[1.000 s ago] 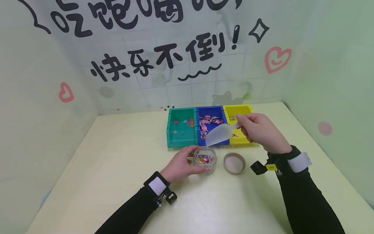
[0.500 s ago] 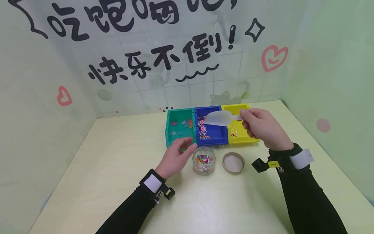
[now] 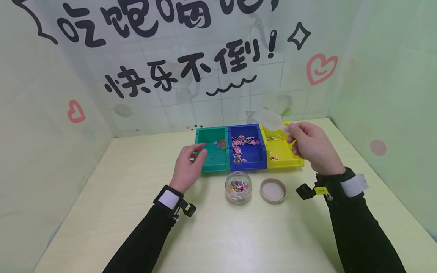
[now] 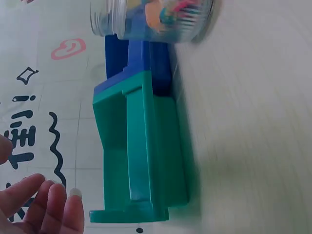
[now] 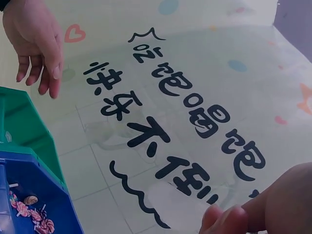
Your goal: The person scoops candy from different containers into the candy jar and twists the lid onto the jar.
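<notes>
My right hand (image 3: 315,148) pinches the handle of a translucent white scoop (image 3: 269,119), raised above the yellow bin (image 3: 288,162). My left hand (image 3: 187,167) is in the air by the left edge of the green bin (image 3: 216,167), fingers relaxed and holding nothing. In the left wrist view its fingers (image 4: 53,204) are apart from the bin. A glass jar (image 3: 238,188) stands uncovered on the table, with small colourful pieces inside. To its right lies a round lid (image 3: 273,191). The blue bin (image 3: 248,165) contains several tiny lollipop-shaped pieces (image 3: 238,151).
The three bins stand joined in a row near the back wall (image 3: 157,110). Small flower-like pieces (image 3: 220,144) lie in the green one, a few tiny sticks (image 3: 274,156) in the yellow one. Side walls enclose the pale table (image 3: 136,182) at left and right.
My left hand has let go of the jar and moved left and up toward the green bin. My right hand has lifted the scoop from above the jar up and to the right.
</notes>
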`<control>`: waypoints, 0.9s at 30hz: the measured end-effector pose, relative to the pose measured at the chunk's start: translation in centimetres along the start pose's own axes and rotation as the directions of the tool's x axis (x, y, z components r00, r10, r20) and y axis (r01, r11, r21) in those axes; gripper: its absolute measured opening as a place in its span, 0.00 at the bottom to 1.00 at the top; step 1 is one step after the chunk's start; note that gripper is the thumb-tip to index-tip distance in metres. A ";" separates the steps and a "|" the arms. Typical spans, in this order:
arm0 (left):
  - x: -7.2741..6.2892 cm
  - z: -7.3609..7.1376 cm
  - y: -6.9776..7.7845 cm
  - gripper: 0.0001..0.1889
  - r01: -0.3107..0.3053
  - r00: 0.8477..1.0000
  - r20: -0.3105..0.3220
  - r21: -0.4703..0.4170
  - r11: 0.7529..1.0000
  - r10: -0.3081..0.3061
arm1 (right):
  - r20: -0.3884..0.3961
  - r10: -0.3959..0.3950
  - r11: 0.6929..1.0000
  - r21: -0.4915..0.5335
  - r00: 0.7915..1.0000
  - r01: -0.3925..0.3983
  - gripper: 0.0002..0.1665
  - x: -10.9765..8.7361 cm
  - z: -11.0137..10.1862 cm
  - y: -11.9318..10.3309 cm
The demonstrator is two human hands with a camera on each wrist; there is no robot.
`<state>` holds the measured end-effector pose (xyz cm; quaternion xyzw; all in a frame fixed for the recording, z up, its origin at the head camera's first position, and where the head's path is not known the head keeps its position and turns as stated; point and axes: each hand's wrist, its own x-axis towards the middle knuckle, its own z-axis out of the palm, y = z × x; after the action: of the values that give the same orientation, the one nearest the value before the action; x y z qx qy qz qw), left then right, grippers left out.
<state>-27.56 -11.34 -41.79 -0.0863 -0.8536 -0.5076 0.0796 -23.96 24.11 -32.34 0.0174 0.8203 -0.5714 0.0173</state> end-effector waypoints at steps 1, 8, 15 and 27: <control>0.2 -0.2 -0.2 0.23 0.001 1.000 -0.019 0.003 1.000 0.000 | -0.007 0.000 1.000 -0.003 1.000 0.000 0.28 0.1 0.0 0.1; 1.8 -0.8 -2.0 0.27 0.080 0.990 -0.123 0.081 0.994 -0.069 | -0.110 -0.016 0.996 -0.089 0.994 0.007 0.30 0.8 0.1 0.8; 2.9 -0.4 -3.2 0.31 0.174 0.980 -0.131 0.193 0.966 -0.151 | -0.222 0.010 0.971 -0.231 0.975 -0.063 0.31 1.6 0.1 1.9; 3.5 0.0 -4.3 0.25 0.211 0.975 -0.097 0.159 0.964 -0.198 | -0.254 0.062 0.922 -0.356 0.965 -0.153 0.32 3.2 -0.6 3.3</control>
<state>-31.97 -13.15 -44.66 0.0297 -0.8939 -0.4421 0.0680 -26.96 25.87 -35.33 0.1275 0.9077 -0.3972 -0.0466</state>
